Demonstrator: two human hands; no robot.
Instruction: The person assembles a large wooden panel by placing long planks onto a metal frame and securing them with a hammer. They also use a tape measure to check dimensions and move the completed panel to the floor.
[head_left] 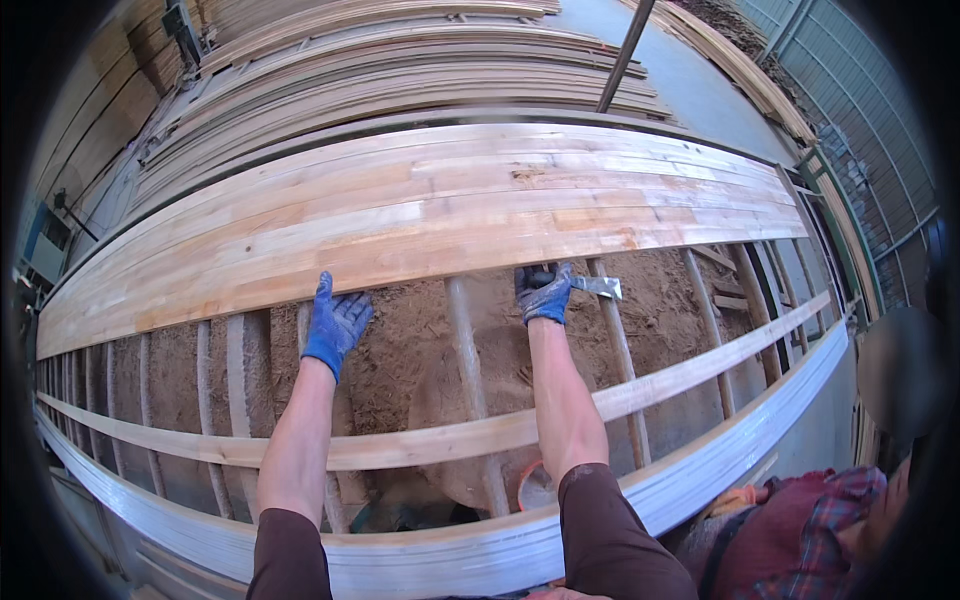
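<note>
Both hands reaching across the slatted frame to the near edge of a long glued wooden panel (pixel 420 225). Left hand (pixel 336 325), in a blue glove, laid flat with fingers spread against that edge, gripping nothing. Right hand (pixel 543 292), gloved likewise, clenched round the handle of a metal scraper (pixel 597 287), blade sticking out to the right, just under the panel's edge. Judged from this: midway through cleaning or trimming the panel's near edge, left hand steadying, right hand working the tool. Next move likely calls for keeping the blade flat to the edge and sliding along it, with the steadying hand kept well clear of the blade. Panel lying on a rack of round bars (pixel 468 360), reaching nearly the whole width of the view, pale boards joined lengthwise with a dark knot near the middle. Beneath the bars, a heap of sawdust (pixel 410 350). Nearer, a thin wooden strip (pixel 480 435) across the bars and a pale rail (pixel 500 550) at the front. Beyond the panel, stacked planks (pixel 400 70) on a concrete floor. At lower right, another person in a plaid shirt (pixel 820 520).
</note>
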